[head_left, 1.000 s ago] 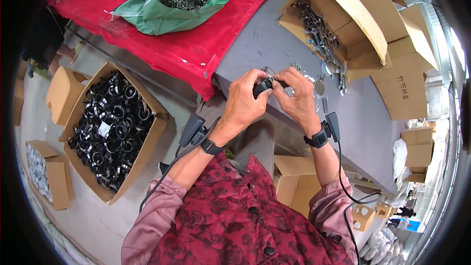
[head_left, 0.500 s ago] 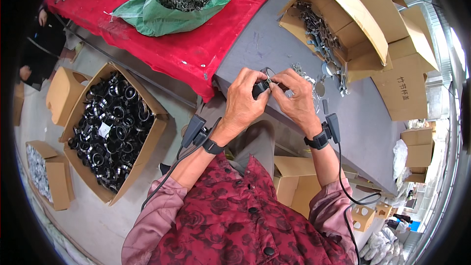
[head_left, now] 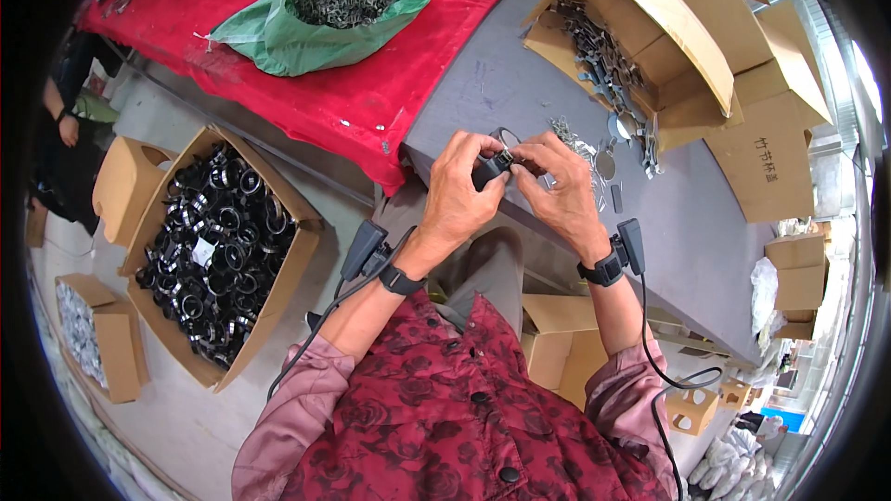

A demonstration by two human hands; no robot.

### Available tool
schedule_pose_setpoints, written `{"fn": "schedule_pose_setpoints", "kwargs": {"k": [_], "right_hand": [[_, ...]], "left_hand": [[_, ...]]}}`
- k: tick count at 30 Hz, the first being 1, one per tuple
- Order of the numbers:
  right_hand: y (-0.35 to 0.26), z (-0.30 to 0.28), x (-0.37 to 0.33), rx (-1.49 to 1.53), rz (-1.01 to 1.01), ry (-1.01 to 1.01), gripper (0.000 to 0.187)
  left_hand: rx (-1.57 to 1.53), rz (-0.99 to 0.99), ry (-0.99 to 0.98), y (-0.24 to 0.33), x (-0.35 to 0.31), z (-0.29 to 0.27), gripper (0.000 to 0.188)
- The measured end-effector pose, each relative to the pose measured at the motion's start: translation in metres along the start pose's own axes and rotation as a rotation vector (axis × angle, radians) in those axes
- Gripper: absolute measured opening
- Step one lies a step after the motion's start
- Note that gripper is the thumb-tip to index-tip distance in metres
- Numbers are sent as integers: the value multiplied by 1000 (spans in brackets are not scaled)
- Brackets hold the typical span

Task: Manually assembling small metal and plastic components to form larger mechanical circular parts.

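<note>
Between the fingers and thumb of my left hand (head_left: pixel 461 187) is a small black part (head_left: pixel 489 170) with a rounded, shiny rim. My right hand (head_left: pixel 563 189) is closed in a pinch against its right side. Whatever sits between those right fingertips is too small to make out. Both hands are held together over the near edge of the grey tabletop (head_left: pixel 464 97). Just beyond my right hand lie small loose metal pieces (head_left: pixel 583 150) and a round metal disc (head_left: pixel 605 164).
A green sack (head_left: pixel 269 42) of small metal pieces rests on the red cloth (head_left: pixel 371 97). An open carton (head_left: pixel 668 28) of metal and dark parts lies at the far right. On the floor at left stands a carton (head_left: pixel 269 315) of black rings. Another person's hand (head_left: pixel 69 130) shows far left.
Both hands stay almost in place, and the black part has turned slightly between them. At far left, the other person's arm has shifted.
</note>
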State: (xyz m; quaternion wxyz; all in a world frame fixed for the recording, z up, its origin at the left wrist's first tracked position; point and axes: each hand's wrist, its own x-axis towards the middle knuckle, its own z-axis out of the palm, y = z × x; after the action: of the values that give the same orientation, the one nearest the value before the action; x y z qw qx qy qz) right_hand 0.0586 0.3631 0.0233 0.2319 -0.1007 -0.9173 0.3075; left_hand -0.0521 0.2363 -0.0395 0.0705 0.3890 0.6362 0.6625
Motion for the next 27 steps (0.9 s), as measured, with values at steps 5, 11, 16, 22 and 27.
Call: {"fn": "schedule_pose_setpoints", "kwargs": {"k": [5,11,16,22,27], "right_hand": [[3,2,2,13,-15,25,23],[5,4,-5,39,-42,100,28],[28,-2,-50,-144,70,392,30],[65,10,-95,-104,94,456,25],[67,11,-97,-60,83,439,26]], "left_hand": [[-8,70,29,-3,5,1,36],[69,12,-18,1,7,-9,39],[52,11,-9,-10,-5,-5,38],[11,6,56,-14,-20,3,37],[53,41,80,-13,-23,16,37]]}}
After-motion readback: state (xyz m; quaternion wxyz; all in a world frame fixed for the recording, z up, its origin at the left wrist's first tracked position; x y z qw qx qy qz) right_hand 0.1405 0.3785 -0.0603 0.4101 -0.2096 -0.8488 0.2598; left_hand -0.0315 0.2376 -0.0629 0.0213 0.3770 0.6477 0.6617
